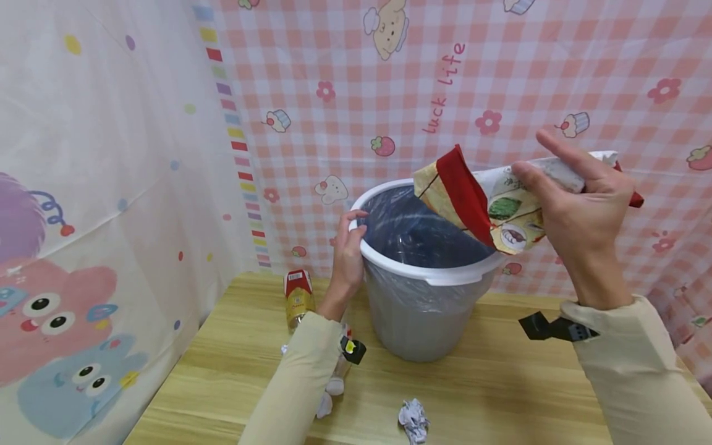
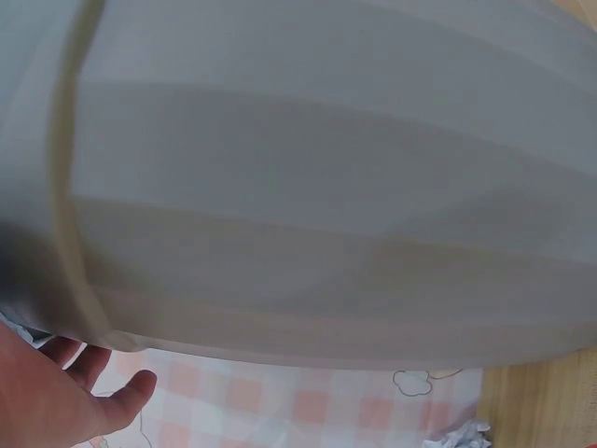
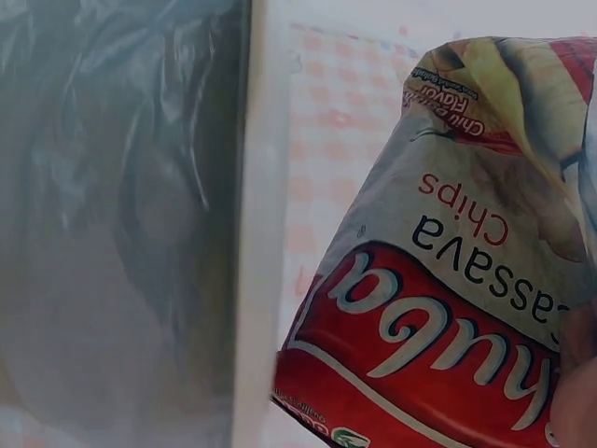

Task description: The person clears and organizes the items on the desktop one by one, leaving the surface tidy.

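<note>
The wastebin [image 1: 423, 321] stands near the desk's [image 1: 517, 371] back edge, wood stretching rightward; the left hand [image 1: 349, 253] curls over its rim. Index finger [image 1: 567, 152] raised, the right hand [image 1: 589, 204] clamps the cassava chips bag [image 1: 503, 207] beside the opening's right.

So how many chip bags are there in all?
1: the chip bag, held in the right hand at the grey bin. The bin's inside shows only partly, so others may be hidden there.
</note>
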Demonstrator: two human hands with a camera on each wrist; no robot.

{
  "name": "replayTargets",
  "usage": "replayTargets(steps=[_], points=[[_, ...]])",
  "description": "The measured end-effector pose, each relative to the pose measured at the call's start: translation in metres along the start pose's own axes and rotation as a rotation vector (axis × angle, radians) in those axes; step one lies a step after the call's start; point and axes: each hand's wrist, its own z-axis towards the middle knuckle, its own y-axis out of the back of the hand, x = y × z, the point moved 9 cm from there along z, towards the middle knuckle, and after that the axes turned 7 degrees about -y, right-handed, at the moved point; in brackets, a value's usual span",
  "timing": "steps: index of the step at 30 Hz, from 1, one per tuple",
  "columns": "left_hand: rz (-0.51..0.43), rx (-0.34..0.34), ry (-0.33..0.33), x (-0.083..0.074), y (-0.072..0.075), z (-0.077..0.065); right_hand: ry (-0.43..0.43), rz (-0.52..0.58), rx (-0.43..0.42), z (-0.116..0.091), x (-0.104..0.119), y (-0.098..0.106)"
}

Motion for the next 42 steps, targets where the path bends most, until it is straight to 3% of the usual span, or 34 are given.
replayTargets(steps=[6,13,22,32,42], points=[[0.005,0.008,0.007,-0.001,-0.001,0.001,-0.053,0.041,0.035,0.001,-0.007,-0.013],[0.010,0.030,0.054,0.000,-0.003,0.001,-0.142,0.233,0.085,0.003,-0.026,-0.026],[0.028,0.013,0.074,0.000,-0.003,-0.001,-0.242,0.315,0.119,-0.003,-0.041,-0.042],[0.035,0.005,0.082,-0.001,-0.002,-0.002,-0.279,0.280,0.199,-0.008,-0.051,-0.059],[0.010,0.003,0.080,-0.002,-0.002,-0.002,-0.315,0.100,0.330,-0.014,-0.066,-0.072]])
